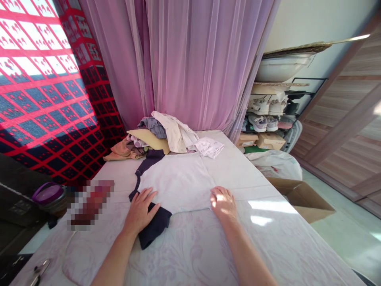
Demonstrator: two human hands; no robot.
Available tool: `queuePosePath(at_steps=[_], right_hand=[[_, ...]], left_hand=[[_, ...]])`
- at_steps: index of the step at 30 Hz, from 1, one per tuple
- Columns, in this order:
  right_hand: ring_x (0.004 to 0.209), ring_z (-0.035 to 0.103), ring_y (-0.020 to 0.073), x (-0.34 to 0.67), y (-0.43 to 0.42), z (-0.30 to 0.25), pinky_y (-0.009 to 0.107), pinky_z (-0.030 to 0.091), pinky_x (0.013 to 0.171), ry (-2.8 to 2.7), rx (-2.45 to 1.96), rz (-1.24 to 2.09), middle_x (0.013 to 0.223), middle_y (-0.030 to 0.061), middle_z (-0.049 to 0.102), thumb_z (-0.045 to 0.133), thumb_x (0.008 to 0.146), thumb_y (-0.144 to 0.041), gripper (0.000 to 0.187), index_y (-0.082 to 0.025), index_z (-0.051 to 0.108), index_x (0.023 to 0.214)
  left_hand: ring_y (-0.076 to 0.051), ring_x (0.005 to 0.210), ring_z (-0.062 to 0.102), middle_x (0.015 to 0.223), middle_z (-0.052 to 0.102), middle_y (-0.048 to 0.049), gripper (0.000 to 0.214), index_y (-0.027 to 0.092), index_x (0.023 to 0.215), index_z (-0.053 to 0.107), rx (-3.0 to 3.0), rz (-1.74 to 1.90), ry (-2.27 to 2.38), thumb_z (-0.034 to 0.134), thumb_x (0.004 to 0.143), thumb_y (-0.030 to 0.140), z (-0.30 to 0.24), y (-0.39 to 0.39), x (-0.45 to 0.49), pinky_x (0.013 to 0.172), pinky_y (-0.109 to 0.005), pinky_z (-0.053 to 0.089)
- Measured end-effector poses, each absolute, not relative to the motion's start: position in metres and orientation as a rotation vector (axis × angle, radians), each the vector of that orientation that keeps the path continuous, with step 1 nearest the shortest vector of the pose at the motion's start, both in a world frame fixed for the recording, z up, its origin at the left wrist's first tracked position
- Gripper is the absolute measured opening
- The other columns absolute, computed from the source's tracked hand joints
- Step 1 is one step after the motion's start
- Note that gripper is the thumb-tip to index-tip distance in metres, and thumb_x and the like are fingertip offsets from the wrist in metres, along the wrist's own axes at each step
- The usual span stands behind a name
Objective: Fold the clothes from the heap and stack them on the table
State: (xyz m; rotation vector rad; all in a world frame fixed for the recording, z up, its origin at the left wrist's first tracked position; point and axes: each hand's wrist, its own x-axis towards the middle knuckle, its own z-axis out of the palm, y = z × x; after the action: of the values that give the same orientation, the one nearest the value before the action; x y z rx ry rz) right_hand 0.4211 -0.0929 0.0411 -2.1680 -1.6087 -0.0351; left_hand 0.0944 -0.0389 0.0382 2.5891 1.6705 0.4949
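Note:
A white T-shirt (178, 182) with dark navy sleeves lies spread sideways on the cloth-covered table (190, 246), its neck to the left and hem to the right. My left hand (139, 210) rests flat across the near shoulder seam, fingers spread over the white body and the near navy sleeve (156, 230). At the hem, my right hand (223, 202) has its fingers bent together on the shirt's near corner. Its thumb is partly hidden.
Behind the shirt is a pile of clothes (160, 135) against the purple curtain (202, 59). A pixelated patch covers something at the left, beside a purple-lidded container (49, 194). Right of the table are a cardboard box (300, 198) and a shoe rack (276, 93).

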Motion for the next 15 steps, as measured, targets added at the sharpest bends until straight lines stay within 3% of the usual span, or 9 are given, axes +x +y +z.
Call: queuePosePath(at_steps=[4, 8, 15], right_hand=[[0.11, 0.053, 0.0223, 0.419, -0.094, 0.043, 0.036, 0.036, 0.091, -1.623, -2.108, -0.088, 0.12, 0.005, 0.064, 0.047, 0.085, -0.02, 0.029, -0.024, 0.07, 0.102], [0.107, 0.054, 0.0193, 0.404, -0.097, 0.045, 0.033, 0.036, 0.093, -1.789, -1.84, -0.104, 0.11, 0.0041, 0.068, 0.045, 0.087, -0.019, 0.027, -0.022, 0.07, 0.098], [0.104, 0.056, 0.0191, 0.37, -0.097, 0.056, 0.033, 0.038, 0.089, -2.012, -1.677, -0.001, 0.105, 0.0049, 0.069, 0.05, 0.088, -0.015, 0.022, -0.023, 0.07, 0.094]], left_hand=[[-0.029, 0.131, 0.044, 0.139, 0.053, -0.0077, 0.046, 0.026, 0.127, 0.058, 2.585, 0.512, 1.664, 0.044, 0.09, 0.049, 0.04, -0.041, 0.095, 0.11, -0.053, 0.031], [-0.029, 0.131, 0.044, 0.14, 0.053, -0.0069, 0.046, 0.026, 0.127, 0.058, 2.581, 0.531, 1.663, 0.045, 0.09, 0.05, 0.04, -0.041, 0.095, 0.11, -0.053, 0.031], [-0.03, 0.131, 0.045, 0.139, 0.053, -0.008, 0.046, 0.025, 0.126, 0.059, 2.577, 0.512, 1.651, 0.044, 0.09, 0.05, 0.04, -0.039, 0.095, 0.11, -0.056, 0.03]])
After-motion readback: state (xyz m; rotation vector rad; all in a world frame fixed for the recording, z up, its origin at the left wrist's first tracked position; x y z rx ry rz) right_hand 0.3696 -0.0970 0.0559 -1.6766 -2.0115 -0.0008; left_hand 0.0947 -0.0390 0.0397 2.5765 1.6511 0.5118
